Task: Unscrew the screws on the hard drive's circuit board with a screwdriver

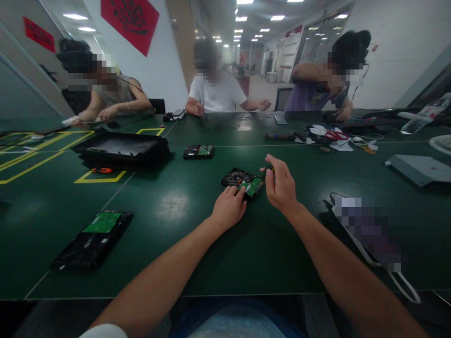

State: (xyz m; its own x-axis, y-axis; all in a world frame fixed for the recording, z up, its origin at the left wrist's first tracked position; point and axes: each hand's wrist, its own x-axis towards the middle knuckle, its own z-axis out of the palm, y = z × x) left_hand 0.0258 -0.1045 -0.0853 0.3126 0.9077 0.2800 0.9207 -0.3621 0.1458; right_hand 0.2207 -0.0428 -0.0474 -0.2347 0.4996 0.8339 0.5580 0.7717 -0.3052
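Note:
A black hard drive point(237, 179) with a green circuit board lies on the dark green table point(183, 244) in front of me. My left hand point(229, 206) rests on its near edge, fingers curled against it. My right hand point(280, 185) hovers just right of the drive, fingers pinched round a thin dark tool whose tip points down toward the circuit board.
A second hard drive point(198, 151) lies farther back, a third drive point(93, 239) at near left. A stack of black trays point(121, 151) sits at left. Three people sit across the table. A power strip with cable point(366, 230), scissors point(336, 135) and a grey box point(419, 168) lie right.

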